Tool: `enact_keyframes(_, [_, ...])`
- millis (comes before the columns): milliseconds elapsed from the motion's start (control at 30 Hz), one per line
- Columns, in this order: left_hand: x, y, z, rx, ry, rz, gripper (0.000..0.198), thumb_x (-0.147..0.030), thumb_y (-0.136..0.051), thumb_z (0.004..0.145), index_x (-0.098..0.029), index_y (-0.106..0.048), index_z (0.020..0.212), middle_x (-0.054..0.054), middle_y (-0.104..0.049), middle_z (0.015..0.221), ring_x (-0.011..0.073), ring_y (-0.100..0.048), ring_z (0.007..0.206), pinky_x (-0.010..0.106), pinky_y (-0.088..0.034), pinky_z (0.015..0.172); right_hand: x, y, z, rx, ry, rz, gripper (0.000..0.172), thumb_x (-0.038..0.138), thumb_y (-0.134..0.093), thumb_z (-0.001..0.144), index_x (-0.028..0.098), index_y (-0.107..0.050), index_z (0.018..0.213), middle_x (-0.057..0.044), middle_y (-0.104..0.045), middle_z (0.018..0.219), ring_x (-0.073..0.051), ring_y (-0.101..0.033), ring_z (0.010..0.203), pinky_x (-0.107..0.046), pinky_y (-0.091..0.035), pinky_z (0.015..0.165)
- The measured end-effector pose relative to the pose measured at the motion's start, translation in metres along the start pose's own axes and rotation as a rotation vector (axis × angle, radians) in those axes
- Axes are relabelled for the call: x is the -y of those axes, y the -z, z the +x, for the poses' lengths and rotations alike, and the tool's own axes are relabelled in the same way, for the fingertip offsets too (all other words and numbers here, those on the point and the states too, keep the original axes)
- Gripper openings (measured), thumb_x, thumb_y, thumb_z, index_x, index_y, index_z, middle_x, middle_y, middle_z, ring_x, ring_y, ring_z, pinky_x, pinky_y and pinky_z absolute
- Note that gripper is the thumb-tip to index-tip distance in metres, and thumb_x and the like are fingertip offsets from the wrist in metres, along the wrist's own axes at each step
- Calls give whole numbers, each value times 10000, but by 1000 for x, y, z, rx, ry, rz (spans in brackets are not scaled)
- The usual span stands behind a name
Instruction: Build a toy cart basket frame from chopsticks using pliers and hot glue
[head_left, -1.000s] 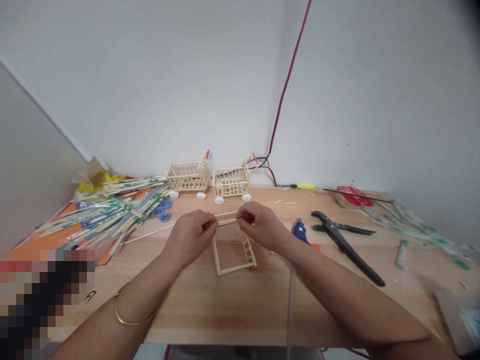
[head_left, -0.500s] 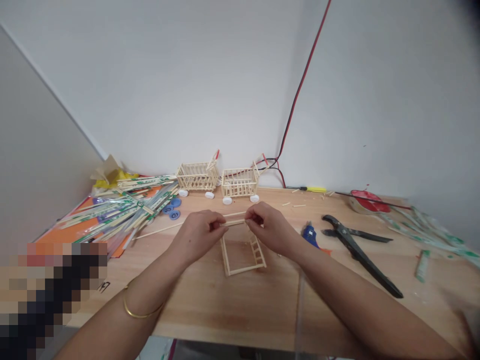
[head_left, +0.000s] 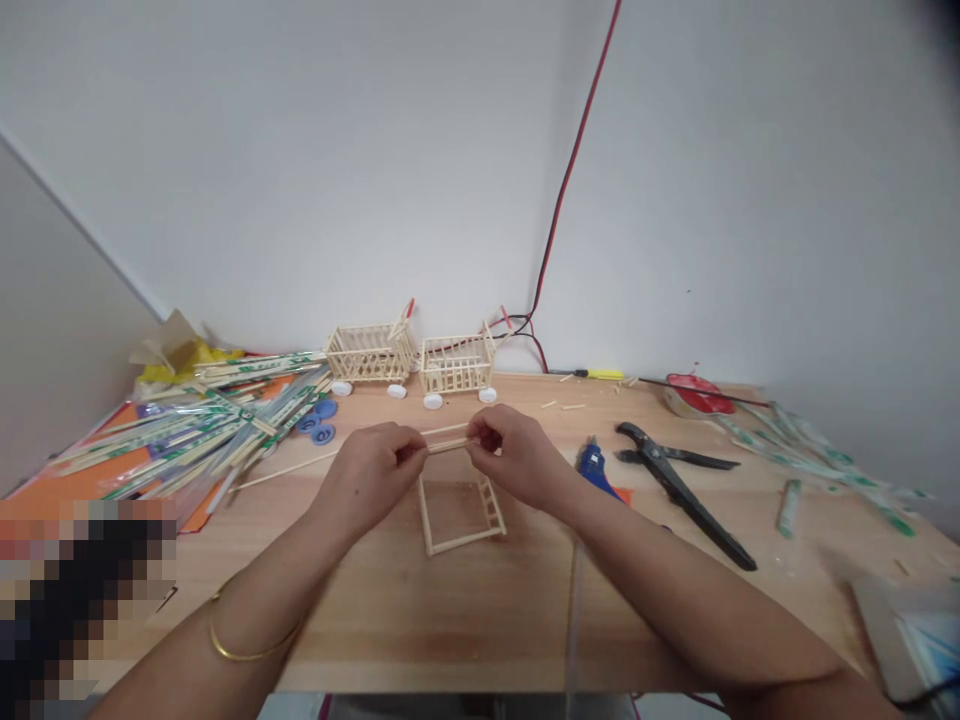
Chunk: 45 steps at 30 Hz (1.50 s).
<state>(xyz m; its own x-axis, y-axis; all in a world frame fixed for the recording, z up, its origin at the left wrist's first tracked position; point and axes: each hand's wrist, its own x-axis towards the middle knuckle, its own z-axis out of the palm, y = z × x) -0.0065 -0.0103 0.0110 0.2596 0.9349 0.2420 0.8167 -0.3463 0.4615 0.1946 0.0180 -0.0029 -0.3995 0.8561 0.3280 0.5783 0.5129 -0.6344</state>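
Between my two hands a short wooden stick (head_left: 448, 446) is pinched, one end in each. My left hand (head_left: 375, 468) has thumb and fingers closed on its left end; my right hand (head_left: 517, 455) grips the right end, with its fingertips partly hidden. Just below and behind lies a rectangular frame of wooden sticks (head_left: 466, 542) with small rungs along its right side. The held stick is over the frame's far part; I cannot tell whether they touch. Beyond my hands stand two small stick-built carts (head_left: 369, 355) with white wheels and red handles.
Packaged chopsticks (head_left: 247, 420) lie heaped at the left beside blue discs (head_left: 322, 434). To the right are a blue glue gun (head_left: 594, 462), black-handled cutters (head_left: 690, 500), a red-and-white bowl (head_left: 699, 396) and empty wrappers (head_left: 825, 450). A yellow marker (head_left: 604, 374) lies near the wall.
The whole view has shifted, so things appear further left. Both hands keep their pinch on the stick over the frame, with barely any movement relative to it.
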Motion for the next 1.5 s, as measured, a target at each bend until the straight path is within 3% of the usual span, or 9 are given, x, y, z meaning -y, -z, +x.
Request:
enact_keyframes(200, [3, -1, 1, -13, -1, 4, 176, -181, -507, 793, -177, -678, 752, 25, -673, 733, 148, -591, 709, 239, -385, 651, -3, -2, -2, -1, -73, 108, 207, 124, -543, 687, 200, -496, 874, 38, -535, 702, -104, -497, 610, -230, -378, 583])
enact_keyframes(400, [5, -2, 0, -12, -14, 1, 186, -200, -505, 807, -181, -689, 781, 30, -676, 760, 152, -597, 730, 246, -396, 671, -5, -4, 0, -20, -81, 135, 170, 123, -531, 686, 194, -508, 839, 38, -532, 684, -97, -501, 599, -221, -388, 576])
enact_keyframes(700, [5, -3, 0, -18, -20, -4, 169, -180, -521, 797, -183, -686, 766, 20, -683, 756, 147, -605, 736, 240, -397, 678, -2, -1, 0, -1, 7, 0, 96, 107, -536, 716, 174, -600, 738, 4, -567, 700, -111, -506, 645, -235, -375, 611])
enact_keyframes(967, [5, -5, 2, -40, -23, 1, 157, -169, -529, 789, -178, -682, 757, 17, -668, 723, 141, -595, 704, 235, -392, 650, 1, -1, 0, 12, -8, -20, 172, 108, -586, 691, 174, -592, 850, 32, -511, 650, -120, -484, 642, -243, -362, 619])
enact_keyframes(1500, [5, -4, 2, -34, -5, -73, 160, -230, -532, 805, -188, -686, 817, 20, -693, 774, 150, -616, 738, 245, -422, 673, 2, 0, 0, 6, 35, -16, 77, 103, -545, 736, 172, -575, 717, 10, -526, 680, -115, -487, 646, -237, -355, 602])
